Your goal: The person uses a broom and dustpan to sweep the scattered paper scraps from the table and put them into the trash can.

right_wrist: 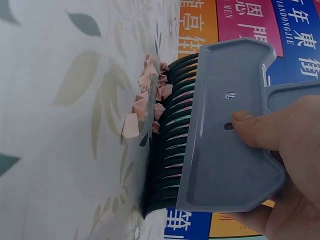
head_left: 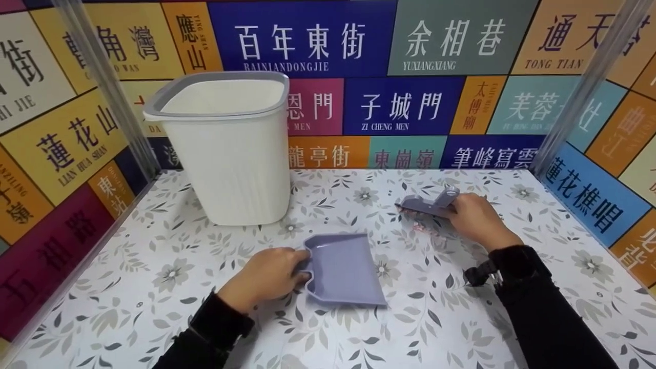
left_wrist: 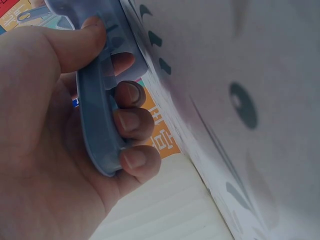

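My left hand grips the handle of a grey-purple dustpan, its fingers curled round the handle in the left wrist view. The pan's wide lip faces right, low over the tabletop. At the right, my right hand holds a small grey hand brush, thumb pressed on its flat back. Dark bristles meet the table in the right wrist view. Pink paper scraps lie along the bristle tips, and the same scraps show beside the brush in the head view.
A tall white bin with a grey rim stands at the back left, beyond my left hand. Leaf-patterned white covering lies over the table. Panels with coloured street-name signs enclose the back and sides, with clear corner posts.
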### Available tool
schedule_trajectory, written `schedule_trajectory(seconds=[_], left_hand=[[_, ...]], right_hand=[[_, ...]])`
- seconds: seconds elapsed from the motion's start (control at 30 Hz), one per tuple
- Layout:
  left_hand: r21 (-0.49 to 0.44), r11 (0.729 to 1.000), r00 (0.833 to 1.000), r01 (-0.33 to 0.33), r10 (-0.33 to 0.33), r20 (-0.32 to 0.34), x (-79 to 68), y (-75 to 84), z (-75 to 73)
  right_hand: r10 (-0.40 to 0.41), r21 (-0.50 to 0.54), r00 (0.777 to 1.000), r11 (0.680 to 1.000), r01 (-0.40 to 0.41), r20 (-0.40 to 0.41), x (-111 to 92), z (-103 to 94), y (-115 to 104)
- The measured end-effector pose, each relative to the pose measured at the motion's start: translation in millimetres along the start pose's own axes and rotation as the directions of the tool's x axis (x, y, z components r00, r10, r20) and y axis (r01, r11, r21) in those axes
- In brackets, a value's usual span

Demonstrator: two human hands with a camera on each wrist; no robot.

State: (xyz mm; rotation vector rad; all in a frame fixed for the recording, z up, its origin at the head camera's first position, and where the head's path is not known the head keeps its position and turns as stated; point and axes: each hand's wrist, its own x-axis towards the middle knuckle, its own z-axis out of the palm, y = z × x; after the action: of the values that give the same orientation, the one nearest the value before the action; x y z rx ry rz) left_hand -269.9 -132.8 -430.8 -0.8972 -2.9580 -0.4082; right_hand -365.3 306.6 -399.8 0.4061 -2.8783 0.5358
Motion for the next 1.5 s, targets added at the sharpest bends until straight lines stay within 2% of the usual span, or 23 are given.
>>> schedule_trajectory(seconds=[0.27,0.47,0.6,0.83,1.0,1.27,1.5], left_hand=[[-0.008,1.0,1.0,0.006,-0.005,0.008,0.6,1.0,0.7],[0.011,1.0,1.0,-0.012,0.012,-0.013,-0.5,0.3,1.3],[0.015,1.0,1.0,-0.012,0.012,-0.014,-1.2,-0.1,1.5],[0.022,1.0,1.0,-0.012,0.012,-0.014,-2.5,0.2,1.7],[0.018,0.999,0.999,-0.028,0.029,-0.032,-1.6,0.0,1.5],[0.025,0.999,0.998,-0.041,0.042,-0.044,-1.1,-0.2,1.7],[0.034,0.999,0.999,-0.027,0.028,-0.04,-1.1,1.1,0.4]], right_hand=[[-0.019,0.021,1.0,1.0,0.019,0.008,-9.3,-5.3,-6.4],[-0.042,0.012,0.999,0.999,0.042,0.002,-13.8,-17.1,-15.8],[-0.028,0.042,1.0,0.999,0.028,0.003,-14.9,-22.5,-20.6],[0.008,0.0,0.996,1.0,-0.008,-0.091,-13.0,-18.1,-21.1],[-0.03,-0.031,0.991,0.999,0.026,-0.133,-12.2,-10.1,-22.1],[-0.08,-0.042,0.992,0.996,0.076,-0.096,-12.9,-1.4,-37.0],[-0.133,-0.064,0.99,0.99,0.129,-0.057,-15.7,-4.7,-46.1]])
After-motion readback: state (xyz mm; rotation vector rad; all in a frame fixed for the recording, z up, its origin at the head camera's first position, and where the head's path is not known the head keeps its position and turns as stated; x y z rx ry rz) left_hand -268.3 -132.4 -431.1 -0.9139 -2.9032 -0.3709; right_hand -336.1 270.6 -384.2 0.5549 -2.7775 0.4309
